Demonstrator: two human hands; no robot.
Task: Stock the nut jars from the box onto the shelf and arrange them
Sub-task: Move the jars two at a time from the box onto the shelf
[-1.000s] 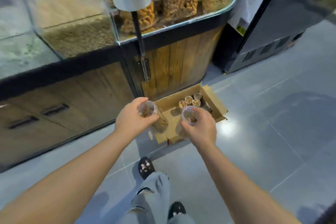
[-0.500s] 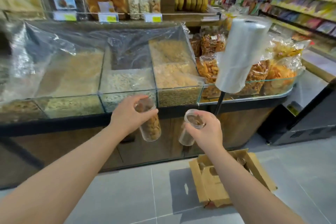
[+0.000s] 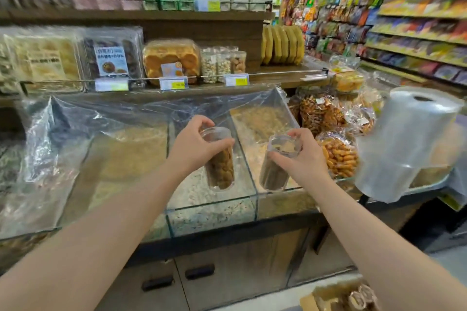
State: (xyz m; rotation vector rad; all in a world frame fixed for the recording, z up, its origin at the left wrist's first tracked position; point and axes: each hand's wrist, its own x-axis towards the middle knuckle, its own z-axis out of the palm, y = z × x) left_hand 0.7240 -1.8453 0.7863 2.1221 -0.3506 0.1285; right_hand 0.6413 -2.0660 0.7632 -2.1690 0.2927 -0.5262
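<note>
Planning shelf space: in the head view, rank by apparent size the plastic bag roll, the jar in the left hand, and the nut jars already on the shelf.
1. Plastic bag roll, largest, though nearest the camera.
2. Jar in the left hand.
3. Shelf jars, smallest-looking, but farther away, so true size against the held jar is unsure.

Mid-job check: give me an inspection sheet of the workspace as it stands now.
Surface: wooden shelf above the glass bulk bins, part stocked.
Job's things: three clear nut jars on the shelf; cardboard box on the floor, jars inside.
Clutter: plastic bag roll on the right; bagged snacks beside the bins.
Hands: left hand grips the lighter-nut jar; right hand grips the darker-nut jar.
Cables: nothing seen.
Surroundings: shop aisle shelves at right.
</note>
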